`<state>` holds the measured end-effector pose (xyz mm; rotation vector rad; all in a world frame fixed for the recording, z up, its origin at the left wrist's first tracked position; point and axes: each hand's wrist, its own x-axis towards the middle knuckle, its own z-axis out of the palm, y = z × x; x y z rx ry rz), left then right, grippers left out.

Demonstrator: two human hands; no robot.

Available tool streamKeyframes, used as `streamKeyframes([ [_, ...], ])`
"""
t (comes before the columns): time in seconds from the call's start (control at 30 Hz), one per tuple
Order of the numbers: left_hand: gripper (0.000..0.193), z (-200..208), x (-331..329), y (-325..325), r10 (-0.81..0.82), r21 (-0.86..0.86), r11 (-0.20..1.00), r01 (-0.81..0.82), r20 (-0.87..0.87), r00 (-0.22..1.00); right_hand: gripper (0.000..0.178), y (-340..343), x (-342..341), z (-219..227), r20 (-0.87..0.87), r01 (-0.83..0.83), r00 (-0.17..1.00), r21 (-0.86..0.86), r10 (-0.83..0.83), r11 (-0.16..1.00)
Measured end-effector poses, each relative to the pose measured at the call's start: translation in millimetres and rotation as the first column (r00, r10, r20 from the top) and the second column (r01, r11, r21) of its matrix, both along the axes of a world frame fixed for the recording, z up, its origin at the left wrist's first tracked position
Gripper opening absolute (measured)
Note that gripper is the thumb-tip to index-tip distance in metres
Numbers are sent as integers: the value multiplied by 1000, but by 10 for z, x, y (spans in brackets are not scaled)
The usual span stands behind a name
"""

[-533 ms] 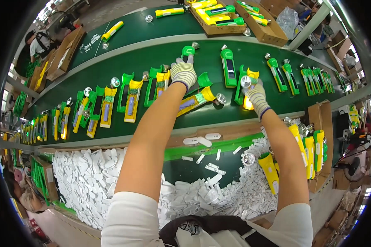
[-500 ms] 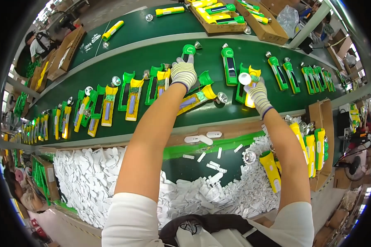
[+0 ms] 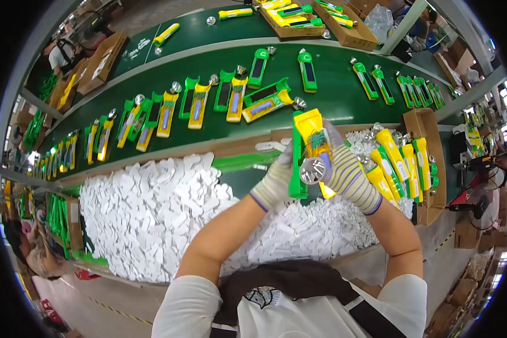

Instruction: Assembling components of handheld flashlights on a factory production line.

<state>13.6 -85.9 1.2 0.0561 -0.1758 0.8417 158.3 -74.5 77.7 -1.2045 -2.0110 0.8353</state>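
Note:
In front of me, above the tray of white parts, both striped-gloved hands hold an opened flashlight. My left hand is closed around its green shell half. My right hand grips the yellow shell half from the right side. Between the halves show a small circuit board and thin wires. A shiny round reflector hangs at the near side of the flashlight. The fingertips are partly hidden behind the shells. Just beyond lies another opened flashlight on the green belt.
Opened and closed flashlights stand in a row along the green conveyor belt. A large heap of white plastic pieces fills the tray. A cardboard box of yellow and green flashlights is at the right. More boxes sit on the far belt.
My right hand has brought an opened flashlight from the belt toward me. My left hand has left the closed green flashlight and taken the green half. The view has shifted.

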Motion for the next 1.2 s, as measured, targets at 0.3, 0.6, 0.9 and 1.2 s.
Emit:
streamKeyframes([
  [0.3,52,-176,-486,-830,563,-2,805,-593,-312,765,89,-838,-343,-81,-230,-344,930,-275,286,898],
  [0.6,56,-155,-660,-1291,533,378,836,-398,-386,753,93,-1119,-587,71,-386,-419,882,-375,272,827],
  [0.9,59,-101,-456,-1507,300,45,954,-297,-162,940,44,-815,-546,20,293,-317,927,284,232,905],
  [1.2,66,-337,-475,-1537,198,37,980,-197,-316,928,24,-561,-727,-339,-38,-361,933,-144,359,922],
])
